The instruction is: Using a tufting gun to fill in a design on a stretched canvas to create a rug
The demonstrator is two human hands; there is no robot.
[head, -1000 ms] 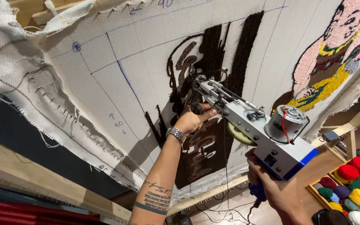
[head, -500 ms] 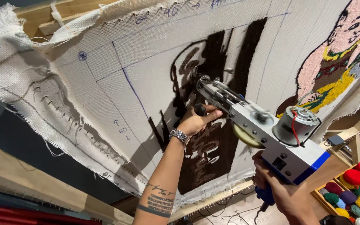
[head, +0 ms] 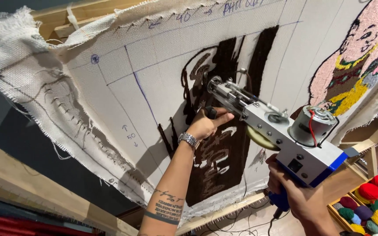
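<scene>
A grey metal tufting gun [head: 285,140] with a blue trim and a round motor points its needle end at a stretched white cloth [head: 162,100]. My left hand [head: 208,123], with a metal watch on the wrist, grips the gun's black front handle. My right hand [head: 296,196] holds the blue rear grip low at the right. The needle tip meets a dark brown tufted figure [head: 217,144] on the cloth. Blue grid lines and marks cross the bare cloth.
A second, colourful tufted figure [head: 355,65] fills the cloth's upper right. The wooden frame [head: 31,188] runs along the lower left and top. A wooden box of coloured yarn balls [head: 372,205] sits at the lower right. Cables lie on the floor below.
The gun and both hands have shifted slightly up along the brown tufted area; the view has moved with them.
</scene>
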